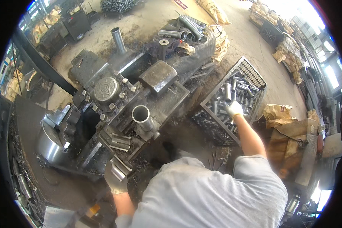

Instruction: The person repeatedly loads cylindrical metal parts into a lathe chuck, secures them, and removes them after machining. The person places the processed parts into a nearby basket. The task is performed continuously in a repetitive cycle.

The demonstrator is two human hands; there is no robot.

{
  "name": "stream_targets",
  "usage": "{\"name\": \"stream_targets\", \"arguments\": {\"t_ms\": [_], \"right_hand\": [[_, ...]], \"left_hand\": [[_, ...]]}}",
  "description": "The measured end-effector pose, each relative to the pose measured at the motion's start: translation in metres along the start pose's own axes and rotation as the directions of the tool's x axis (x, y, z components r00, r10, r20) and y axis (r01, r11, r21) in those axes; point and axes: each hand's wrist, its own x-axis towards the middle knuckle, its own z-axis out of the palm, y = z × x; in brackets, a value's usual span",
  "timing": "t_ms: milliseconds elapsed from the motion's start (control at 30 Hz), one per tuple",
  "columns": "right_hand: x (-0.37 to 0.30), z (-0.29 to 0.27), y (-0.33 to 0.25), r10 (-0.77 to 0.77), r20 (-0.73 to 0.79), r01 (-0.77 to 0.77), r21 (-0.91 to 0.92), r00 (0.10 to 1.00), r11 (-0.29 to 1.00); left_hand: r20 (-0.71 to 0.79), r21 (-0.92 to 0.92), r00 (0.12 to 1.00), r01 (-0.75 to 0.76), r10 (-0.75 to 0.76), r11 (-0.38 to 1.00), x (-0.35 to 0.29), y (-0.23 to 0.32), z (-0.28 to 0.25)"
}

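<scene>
My left hand [115,181], in a pale work glove with a dirty palm, is closed around a grooved metal piece [120,168] with bright edges, near the front of the machine. Similar metal pieces [120,141] lie on the machine's ledge just above it. Out to the right, my gloved right hand [235,109] is over a crate [219,122] with mesh sides, full of short metal tubes. Its fingers appear closed on the lower end of a shiny metal tube [227,92]; the fingertips are partly hidden.
A lathe-like machine [155,78] with a bolted round chuck [106,90] and an upright hollow cylinder [141,114] stands ahead. Larger pipes [192,27] are piled behind it. Brown sacking and boards [292,140] stand right of the crate. Metal shavings litter the machine.
</scene>
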Motion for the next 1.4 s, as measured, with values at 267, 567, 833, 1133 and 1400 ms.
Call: {"name": "stream_targets", "arguments": {"t_ms": [267,567,833,1133,1400], "right_hand": [[-0.15,0.004,-0.228,-0.945,0.011,0.739,0.621,0.326,0.262],[-0.268,0.071,-0.27,-0.971,0.028,0.9,0.384,-0.237,-0.208],[-0.266,0.106,-0.33,-0.964,0.223,0.84,0.487,0.145,0.239],[-0.321,0.008,-0.39,-0.934,0.357,0.483,0.816,0.011,0.317],[-0.224,-0.101,-0.543,-0.894,0.032,0.833,-0.351,-0.447,-0.429]], "left_hand": [[0.265,-0.187,0.959,0.154,-0.101,0.97,-0.01,0.001,0.024],[-0.033,-0.365,0.978,0.18,-0.206,0.913,-0.019,0.009,0.013],[-0.113,-0.08,0.967,-0.238,0.228,0.968,0.004,0.042,-0.047],[0.155,0.143,0.714,-0.7,0.683,0.7,0.01,0.094,0.059],[-0.19,0.303,0.823,-0.469,0.535,0.829,0.014,0.051,-0.057]]}}
